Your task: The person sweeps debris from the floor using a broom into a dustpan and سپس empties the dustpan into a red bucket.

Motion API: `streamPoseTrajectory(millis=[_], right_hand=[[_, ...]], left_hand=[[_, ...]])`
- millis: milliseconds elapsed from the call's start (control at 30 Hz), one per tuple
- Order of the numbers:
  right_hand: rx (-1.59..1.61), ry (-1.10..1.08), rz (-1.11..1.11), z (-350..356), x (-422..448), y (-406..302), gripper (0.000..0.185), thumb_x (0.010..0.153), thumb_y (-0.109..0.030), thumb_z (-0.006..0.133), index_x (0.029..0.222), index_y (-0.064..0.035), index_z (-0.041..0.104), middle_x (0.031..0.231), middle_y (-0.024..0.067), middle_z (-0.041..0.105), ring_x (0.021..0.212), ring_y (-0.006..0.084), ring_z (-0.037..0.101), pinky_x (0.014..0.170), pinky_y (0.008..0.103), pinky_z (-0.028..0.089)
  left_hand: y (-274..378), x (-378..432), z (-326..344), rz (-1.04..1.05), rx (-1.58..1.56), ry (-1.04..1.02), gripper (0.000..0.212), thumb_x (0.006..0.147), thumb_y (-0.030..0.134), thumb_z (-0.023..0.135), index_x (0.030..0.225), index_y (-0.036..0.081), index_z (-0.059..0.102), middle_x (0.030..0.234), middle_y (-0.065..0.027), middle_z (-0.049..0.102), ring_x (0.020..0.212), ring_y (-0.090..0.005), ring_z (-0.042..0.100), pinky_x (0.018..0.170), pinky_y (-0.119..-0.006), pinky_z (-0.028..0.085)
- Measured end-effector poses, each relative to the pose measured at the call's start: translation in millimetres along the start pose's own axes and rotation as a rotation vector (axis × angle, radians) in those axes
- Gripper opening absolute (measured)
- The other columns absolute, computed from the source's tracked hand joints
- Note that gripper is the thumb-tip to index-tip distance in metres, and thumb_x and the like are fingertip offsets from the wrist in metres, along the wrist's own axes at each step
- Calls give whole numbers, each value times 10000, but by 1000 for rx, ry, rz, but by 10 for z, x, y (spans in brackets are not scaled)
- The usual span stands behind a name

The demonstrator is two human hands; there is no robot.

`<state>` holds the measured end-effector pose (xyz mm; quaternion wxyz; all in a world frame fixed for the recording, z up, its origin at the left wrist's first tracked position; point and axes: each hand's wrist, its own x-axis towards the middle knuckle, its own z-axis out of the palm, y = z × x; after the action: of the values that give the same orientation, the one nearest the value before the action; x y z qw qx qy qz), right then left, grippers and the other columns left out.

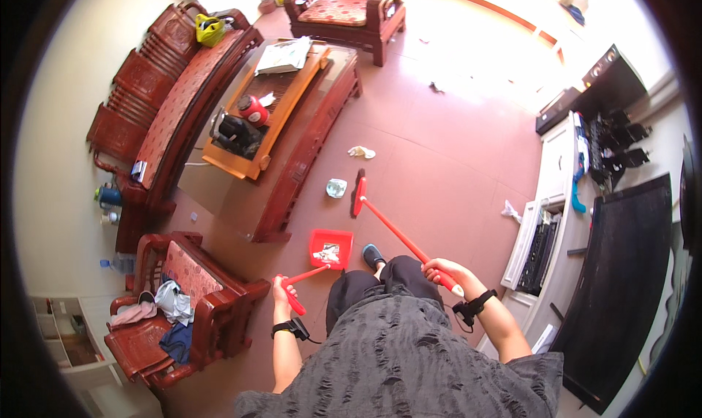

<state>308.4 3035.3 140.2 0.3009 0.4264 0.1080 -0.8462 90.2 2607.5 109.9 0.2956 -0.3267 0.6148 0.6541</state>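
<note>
My left hand (pixel 283 291) grips the handle of a red long-handled dustpan (pixel 315 241), which rests on the floor in front of me with pale scraps inside. My right hand (pixel 439 272) is closed round the red handle of a broom (pixel 360 196). The dark bristles of the broom touch the floor beyond my foot. Just left of the broom head lies a crumpled, clear pale-blue item (pixel 336 188), and a crumpled whitish scrap (pixel 362 152) lies beyond it. A dark scrap (pixel 436 87) is farther off on the floor.
A wooden coffee table (pixel 299 182) with a tea tray (pixel 258 171) stands left, before a long wooden bench (pixel 186 89). Wooden armchairs stand at the near left (pixel 208 330) and far end (pixel 378 29). On the right are a white cabinet (pixel 554 160), its lower door open, and a television (pixel 620 286).
</note>
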Motion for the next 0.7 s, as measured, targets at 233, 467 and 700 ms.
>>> streamPoseTrajectory(millis=[233,467,700], right_hand=[[-307,-36,145,680,819,-812,76,825,-56,487,803,-48,416,587,-39,413,460,26,416,371,134,362],[-163,-64,389,1133,1924,-1652,141,814,-50,492,727,-72,383,563,-19,415,448,73,412,388,191,356],[-291,-73,292,991,1892,-2928,126,791,-41,469,721,-82,373,542,-28,410,424,80,412,391,208,368]], left_hand=[[8,-66,-157,2,-69,14,209,822,344,447,844,135,441,530,25,361,437,-98,360,427,-249,335],[-139,-114,135,-32,-150,92,184,823,319,438,843,136,446,534,23,358,432,-100,352,436,-252,330],[177,-197,874,-42,-147,177,137,815,272,439,827,135,442,544,25,361,434,-94,352,436,-247,328]])
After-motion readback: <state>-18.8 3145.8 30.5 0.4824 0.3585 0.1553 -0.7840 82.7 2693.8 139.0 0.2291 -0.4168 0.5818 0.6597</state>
